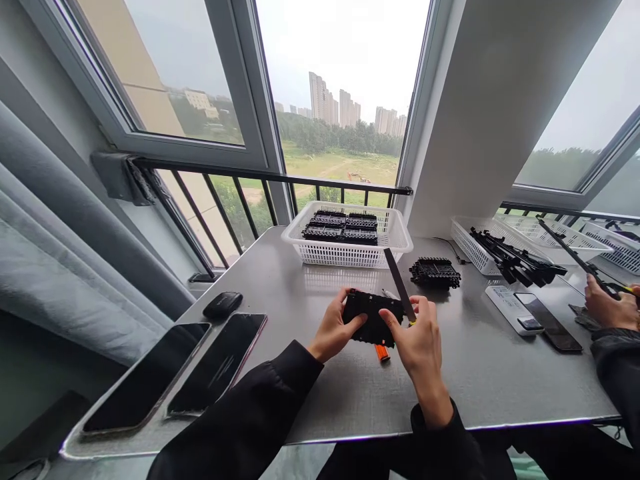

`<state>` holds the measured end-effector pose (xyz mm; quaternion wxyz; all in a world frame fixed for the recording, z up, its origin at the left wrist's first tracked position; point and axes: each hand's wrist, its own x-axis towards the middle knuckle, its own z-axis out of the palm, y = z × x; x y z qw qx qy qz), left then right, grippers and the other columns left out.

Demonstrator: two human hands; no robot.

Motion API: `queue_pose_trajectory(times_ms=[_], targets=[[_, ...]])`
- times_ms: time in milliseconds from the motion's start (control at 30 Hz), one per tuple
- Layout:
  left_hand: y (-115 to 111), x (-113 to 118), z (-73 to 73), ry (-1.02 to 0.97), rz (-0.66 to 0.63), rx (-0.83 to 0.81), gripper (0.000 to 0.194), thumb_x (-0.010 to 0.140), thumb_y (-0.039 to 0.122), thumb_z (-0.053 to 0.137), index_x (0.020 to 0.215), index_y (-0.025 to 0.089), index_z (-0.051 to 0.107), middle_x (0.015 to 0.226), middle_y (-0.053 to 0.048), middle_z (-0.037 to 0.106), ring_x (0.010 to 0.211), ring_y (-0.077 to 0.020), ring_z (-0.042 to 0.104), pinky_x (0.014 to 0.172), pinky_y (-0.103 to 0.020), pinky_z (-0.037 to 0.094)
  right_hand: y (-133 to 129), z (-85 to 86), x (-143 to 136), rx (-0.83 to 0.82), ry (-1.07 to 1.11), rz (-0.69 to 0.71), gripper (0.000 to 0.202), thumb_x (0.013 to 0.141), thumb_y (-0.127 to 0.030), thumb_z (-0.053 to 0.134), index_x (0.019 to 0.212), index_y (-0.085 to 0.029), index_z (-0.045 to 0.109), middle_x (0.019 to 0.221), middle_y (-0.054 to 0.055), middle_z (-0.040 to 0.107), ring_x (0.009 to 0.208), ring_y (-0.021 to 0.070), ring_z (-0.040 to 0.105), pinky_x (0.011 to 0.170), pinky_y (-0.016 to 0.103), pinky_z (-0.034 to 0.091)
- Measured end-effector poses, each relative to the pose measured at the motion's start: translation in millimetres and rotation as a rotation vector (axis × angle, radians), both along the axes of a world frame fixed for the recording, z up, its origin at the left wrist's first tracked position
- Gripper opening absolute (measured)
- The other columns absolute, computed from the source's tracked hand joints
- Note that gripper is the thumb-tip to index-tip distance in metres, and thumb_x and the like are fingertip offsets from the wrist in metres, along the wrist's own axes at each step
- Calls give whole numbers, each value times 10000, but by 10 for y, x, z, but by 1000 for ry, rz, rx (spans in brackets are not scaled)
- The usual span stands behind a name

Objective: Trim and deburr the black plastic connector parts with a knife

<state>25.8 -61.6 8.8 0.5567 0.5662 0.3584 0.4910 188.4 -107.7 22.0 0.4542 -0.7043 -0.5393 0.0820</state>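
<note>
A black rectangular plastic part (373, 319) is held above the table between both hands. My left hand (340, 325) grips its left end, thumb on the face. My right hand (417, 333) holds its right end, thumb on the face, and also has a long flat dark blade-like tool (400, 285) pointing up and away, a bit of yellow showing at its lower end. Beneath the part, an orange object (383, 352) lies on the table, partly hidden. A white basket (345, 255) with stacked black parts (341, 228) stands behind. More black parts (435, 273) lie to its right.
Two dark phone-like devices (147, 377) (220, 363) and a small black case (223, 305) lie at the left. To the right are a white device (511, 310), a dark phone (550, 323), baskets (470, 247) of long black parts, and another person's hands (611, 305).
</note>
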Motion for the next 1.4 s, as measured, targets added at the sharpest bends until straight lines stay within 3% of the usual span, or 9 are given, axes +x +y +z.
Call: queue_pose_trajectory(times_ms=[167, 267, 400, 533, 700, 933, 1100, 1233, 1400], targets=[[-34, 1, 19, 36, -46, 20, 536, 730, 271, 711, 1184, 206, 433, 731, 32, 608, 593, -120, 581, 544, -223, 487, 38, -7, 50, 27, 68, -8, 512, 749, -659, 622, 950, -187, 633, 911, 81, 637, 770, 232, 618, 673, 323, 452], [-5, -17, 30, -7, -51, -13, 621, 723, 295, 721, 1241, 212, 388, 709, 42, 606, 587, -123, 584, 560, -235, 499, 53, 21, 154, -23, 181, 86, 465, 764, -627, 627, 875, -179, 687, 825, 69, 676, 726, 213, 616, 665, 307, 445], [74, -38, -2, -32, -35, -35, 673, 714, 326, 721, 1262, 213, 348, 722, 38, 610, 596, -131, 580, 578, -256, 501, 83, 24, 234, -49, 377, 247, 479, 753, -611, 647, 807, -142, 723, 686, 57, 662, 591, 161, 572, 531, 257, 394], [107, -48, -53, 132, 81, 66, 661, 737, 334, 698, 1287, 211, 352, 781, 17, 602, 669, -153, 586, 627, -279, 485, 106, -21, 193, -92, 567, 326, 483, 718, -609, 685, 772, -130, 696, 550, -2, 562, 439, 90, 423, 426, 228, 299], [101, -63, -70, 298, 246, 123, 666, 725, 446, 736, 1263, 195, 434, 785, 7, 587, 727, -179, 581, 696, -308, 464, 92, -33, 107, -133, 669, 406, 463, 686, -589, 730, 734, -133, 664, 556, -27, 519, 425, 56, 322, 401, 218, 252], [157, -52, -120, -75, 82, -49, 596, 811, 545, 621, 1274, 191, 499, 807, -11, 605, 708, -170, 587, 628, -273, 476, 119, -58, 112, -99, 720, 375, 512, 699, -641, 690, 760, -133, 676, 534, -30, 497, 434, 76, 376, 402, 222, 274], [184, -31, -113, -308, 140, -204, 609, 794, 517, 650, 1284, 189, 498, 925, -53, 681, 808, -201, 641, 683, -307, 529, 146, -91, 99, -97, 746, 385, 555, 626, -595, 771, 910, -123, 707, 575, -19, 551, 456, 90, 435, 416, 224, 322], [165, -23, -60, -379, 84, -269, 548, 761, 419, 716, 1218, 177, 533, 962, -70, 700, 825, -203, 662, 699, -317, 548, 149, -97, 85, -56, 803, 372, 547, 638, -582, 769, 930, -124, 706, 548, -32, 523, 446, 85, 429, 406, 218, 332], [124, -40, 18, -344, -10, -240, 394, 734, 290, 699, 1097, 149, 636, 991, -79, 713, 826, -181, 667, 714, -279, 535, 161, -89, 145, 35, 931, 187, 562, 626, -598, 772, 934, -140, 666, 547, -67, 453, 391, 45, 311, 335, 199, 235]])
